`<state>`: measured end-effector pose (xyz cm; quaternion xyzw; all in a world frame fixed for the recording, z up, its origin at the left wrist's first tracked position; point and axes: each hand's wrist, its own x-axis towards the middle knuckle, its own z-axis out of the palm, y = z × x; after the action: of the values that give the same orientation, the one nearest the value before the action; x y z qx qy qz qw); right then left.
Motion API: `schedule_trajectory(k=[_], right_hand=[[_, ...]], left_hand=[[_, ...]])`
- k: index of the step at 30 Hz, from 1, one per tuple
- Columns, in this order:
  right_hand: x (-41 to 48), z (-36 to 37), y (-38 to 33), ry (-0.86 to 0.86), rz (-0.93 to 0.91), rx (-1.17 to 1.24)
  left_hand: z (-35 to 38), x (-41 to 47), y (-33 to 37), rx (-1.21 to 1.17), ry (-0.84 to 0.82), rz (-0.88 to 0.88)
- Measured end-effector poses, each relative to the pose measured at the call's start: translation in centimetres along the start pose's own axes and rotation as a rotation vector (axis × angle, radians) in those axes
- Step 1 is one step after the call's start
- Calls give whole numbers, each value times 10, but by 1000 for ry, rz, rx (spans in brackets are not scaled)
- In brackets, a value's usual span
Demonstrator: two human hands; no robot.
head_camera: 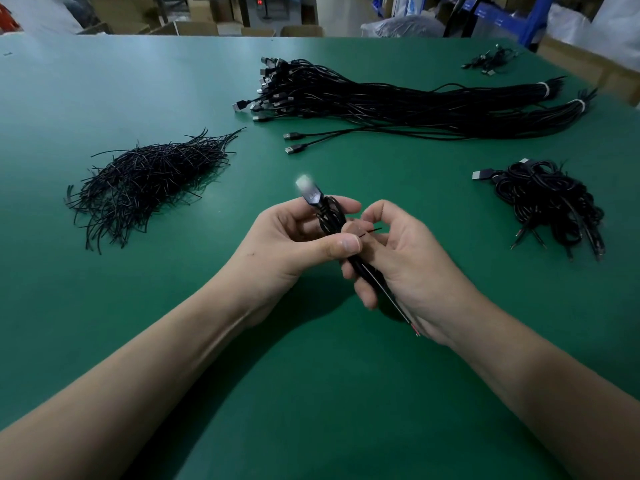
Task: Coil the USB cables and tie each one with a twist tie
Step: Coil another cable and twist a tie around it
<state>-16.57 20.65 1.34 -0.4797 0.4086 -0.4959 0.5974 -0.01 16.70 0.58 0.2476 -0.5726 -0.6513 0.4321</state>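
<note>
Tying step: left hand (294,239) grips coiled cable (333,216), right hand (407,259) pinches twist tie (373,231) against it; next prob. needs ends twisted tight.

Legible text, labels, brands, numbers: none. A small red lit display (259,1) beyond the far edge of the tabletop (104,98) shows glowing characters too small and blurred to read, and the pale label strips (500,20) on the blue shelving (531,19) at upper right are likewise illegible. The USB cable (334,216) raised over the tabletop carries a faint mark on its black plug (312,195), blurred past reading.
</note>
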Motion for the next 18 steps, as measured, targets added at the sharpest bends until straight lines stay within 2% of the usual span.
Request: schedule_trajectory(k=[8,15,18], right_hand=[[0,-13,-5,-219,105,103],[0,-18,-4,-282,274,115],[-1,-19,-2,-317,280,96]], left_hand=[[0,1,5,85,113,65],[2,0,6,119,146,105],[3,-1,7,107,133,120]])
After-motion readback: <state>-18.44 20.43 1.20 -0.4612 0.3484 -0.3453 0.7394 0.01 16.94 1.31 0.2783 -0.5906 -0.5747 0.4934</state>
